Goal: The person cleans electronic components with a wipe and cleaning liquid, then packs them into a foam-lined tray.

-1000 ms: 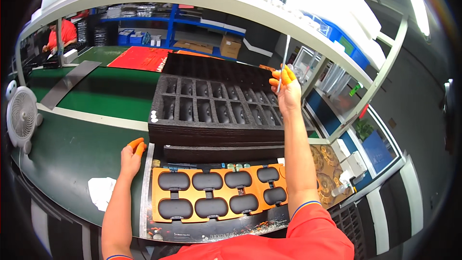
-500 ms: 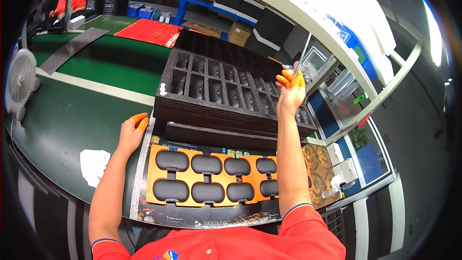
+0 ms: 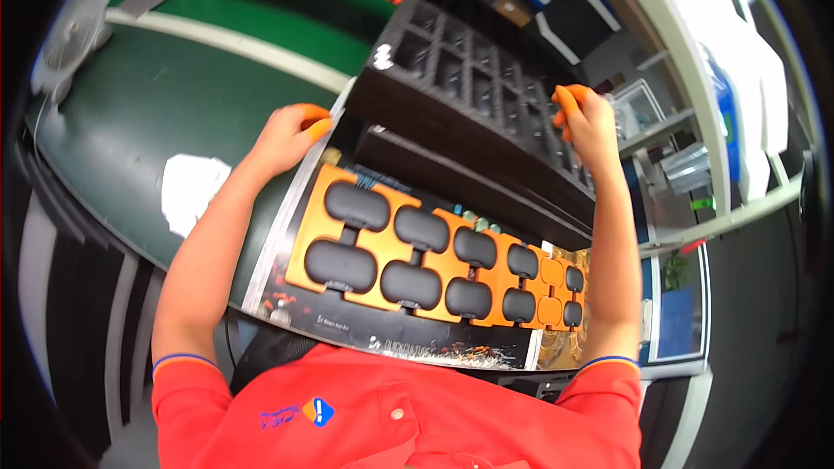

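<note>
In the tray (image 3: pixel 382 245): ten cases (image 3: pixel 357 206) seated, two places (image 3: pixel 549 310) bare

Across the tray I count ten black cases in two rows, eight toward its left end and two at its right tip. The bare orange pair sits between those groups, so I judge the tray mostly filled, with just those left over. Whether the cases themselves are finished, I cannot tell from here.

Beyond the tray stands the block (image 3: pixel 434 130), black foam cut into rows of cells. Dark shapes (image 3: pixel 449 74) sit in the cells I can make out; blur stops me telling whether any is vacant. A slab (image 3: pixel 434 178) lies lower, between block and tray; I cannot see into it.

My left hand (image 3: pixel 291 137) is off the tray's far left corner, fingers loosely curled, thumb and forefinger slightly apart, nothing seen between them. My right hand (image 3: pixel 588 123) is beyond the tray's right part, by the block, fingers bent; I cannot tell whether they pinch anything. The hands are well apart, neither on the tray, and both wear orange covers (image 3: pixel 313 111).

Just past the tray's far edge are small jars (image 3: pixel 473 219); beneath it, a printed board (image 3: pixel 347 321). Left of the tray, a white cloth (image 3: pixel 191 194) lies on the green table (image 3: pixel 174 113), with a fan (image 3: pixel 74 35) farther out.
</note>
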The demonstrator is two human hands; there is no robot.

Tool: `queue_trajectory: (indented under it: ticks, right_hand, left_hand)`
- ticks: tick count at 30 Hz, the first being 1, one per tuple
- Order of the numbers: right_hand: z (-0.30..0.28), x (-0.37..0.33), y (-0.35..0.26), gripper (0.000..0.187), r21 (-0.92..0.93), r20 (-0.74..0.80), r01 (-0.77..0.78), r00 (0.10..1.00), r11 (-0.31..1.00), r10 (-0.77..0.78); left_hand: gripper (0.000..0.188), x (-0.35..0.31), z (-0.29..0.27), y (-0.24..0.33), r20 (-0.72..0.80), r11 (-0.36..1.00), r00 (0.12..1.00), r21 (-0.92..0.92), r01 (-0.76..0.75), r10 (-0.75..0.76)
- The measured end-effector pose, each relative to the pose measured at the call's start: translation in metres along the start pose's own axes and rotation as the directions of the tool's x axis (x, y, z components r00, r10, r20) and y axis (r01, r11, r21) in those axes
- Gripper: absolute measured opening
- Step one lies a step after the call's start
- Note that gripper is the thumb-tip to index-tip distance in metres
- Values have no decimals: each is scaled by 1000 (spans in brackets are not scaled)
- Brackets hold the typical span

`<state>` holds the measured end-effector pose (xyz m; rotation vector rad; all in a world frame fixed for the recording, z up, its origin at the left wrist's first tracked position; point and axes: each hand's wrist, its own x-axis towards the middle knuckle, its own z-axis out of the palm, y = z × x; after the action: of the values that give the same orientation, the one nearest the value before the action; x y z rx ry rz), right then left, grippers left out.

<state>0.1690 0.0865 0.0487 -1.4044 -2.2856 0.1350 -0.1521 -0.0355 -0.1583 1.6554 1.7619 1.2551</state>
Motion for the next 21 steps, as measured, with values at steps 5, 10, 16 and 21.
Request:
queue_trajectory:
  ticks: [5, 10, 16, 21]
  right_hand:
    - [87, -130, -49, 14, 602, -219, 355, 935, 715, -280]
    - [149, -153, -73, 14, 669, -215, 339, 940, 661, -264]
    - [171, -156, -80, 14, 610, -75, 283, 950, 740, -302]
    - [171, -148, -88, 14, 375, 210, 224, 925, 900, -318]
  left_hand:
    - [29, -9, -5, 31, 331, 998, 942, -10, 64, -57]
    - [31, -20, 8, 22, 383, 994, 918, -79, -77, 102]
    - [34, -22, 10, 26, 392, 997, 917, -55, -61, 78]
    - [40, -22, 9, 25, 378, 996, 923, 25, -80, 65]
